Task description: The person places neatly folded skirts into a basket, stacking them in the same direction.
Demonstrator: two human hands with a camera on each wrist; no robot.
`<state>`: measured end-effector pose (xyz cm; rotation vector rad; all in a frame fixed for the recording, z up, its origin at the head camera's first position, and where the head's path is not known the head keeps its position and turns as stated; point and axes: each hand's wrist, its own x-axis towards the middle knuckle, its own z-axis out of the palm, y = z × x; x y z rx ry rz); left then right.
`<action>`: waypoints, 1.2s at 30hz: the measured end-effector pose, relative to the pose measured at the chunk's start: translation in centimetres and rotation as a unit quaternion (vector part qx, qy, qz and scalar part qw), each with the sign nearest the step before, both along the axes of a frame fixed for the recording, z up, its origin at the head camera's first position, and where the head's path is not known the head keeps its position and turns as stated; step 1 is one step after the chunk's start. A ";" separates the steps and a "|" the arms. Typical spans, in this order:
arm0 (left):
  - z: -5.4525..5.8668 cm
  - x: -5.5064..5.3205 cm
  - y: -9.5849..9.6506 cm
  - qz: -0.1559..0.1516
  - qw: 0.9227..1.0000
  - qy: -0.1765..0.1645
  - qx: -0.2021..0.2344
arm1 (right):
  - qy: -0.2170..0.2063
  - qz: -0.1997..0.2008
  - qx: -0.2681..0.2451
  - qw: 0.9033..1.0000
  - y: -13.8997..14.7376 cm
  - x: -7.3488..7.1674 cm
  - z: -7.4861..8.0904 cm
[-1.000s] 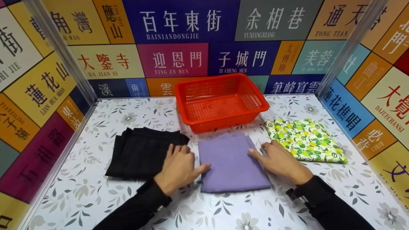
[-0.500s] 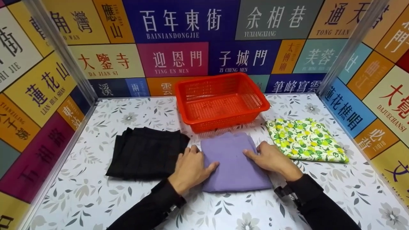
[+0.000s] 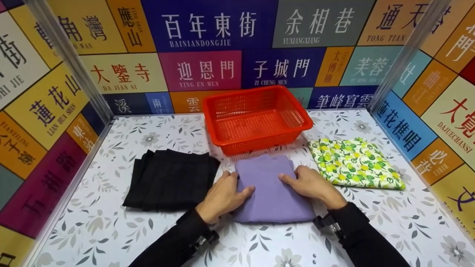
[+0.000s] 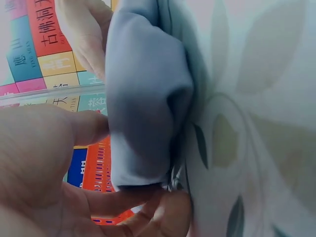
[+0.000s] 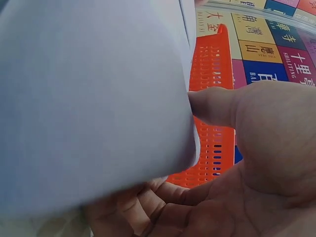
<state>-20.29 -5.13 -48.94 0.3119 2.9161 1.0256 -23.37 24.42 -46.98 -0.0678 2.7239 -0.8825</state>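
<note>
A folded purple cloth (image 3: 272,200) lies flat on the table in the head view, between my two hands. My left hand (image 3: 224,195) grips its left side, thumb on top. In the left wrist view the fingers (image 4: 165,217) curl beneath the edge of the folded cloth (image 4: 145,98). The opposite side is held by my right hand (image 3: 311,184), whose thumb also presses on top. In the right wrist view the cloth (image 5: 94,108) hides part of the fingers tucked under it.
Behind the purple cloth stands a red plastic basket (image 3: 259,140) with nothing in it. A folded black cloth (image 3: 172,181) lies to the left, and a folded lemon-print cloth (image 3: 358,163) to the right. Printed panels wall in the floral-patterned table (image 3: 122,237).
Both hands have come inward along the sides of the purple cloth and taken hold of it. The cloth's left edge has shifted slightly right. The basket and other cloths stay put.
</note>
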 end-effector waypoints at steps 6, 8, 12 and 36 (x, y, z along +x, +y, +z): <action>0.0 -0.3 0.2 -0.004 0.997 -0.043 0.065 | -0.032 -0.007 -0.054 0.998 -0.3 0.3 0.0; 0.1 -0.4 0.2 -0.001 0.995 -0.055 0.086 | -0.042 -0.009 -0.078 0.996 -0.4 0.4 0.0; 0.1 -0.7 0.1 0.014 0.990 -0.074 0.116 | -0.070 -0.009 -0.149 0.986 -0.6 0.5 -0.2; -0.1 -0.7 0.6 0.010 0.911 -0.219 0.349 | -0.104 -0.024 -0.260 0.960 -1.7 1.0 0.1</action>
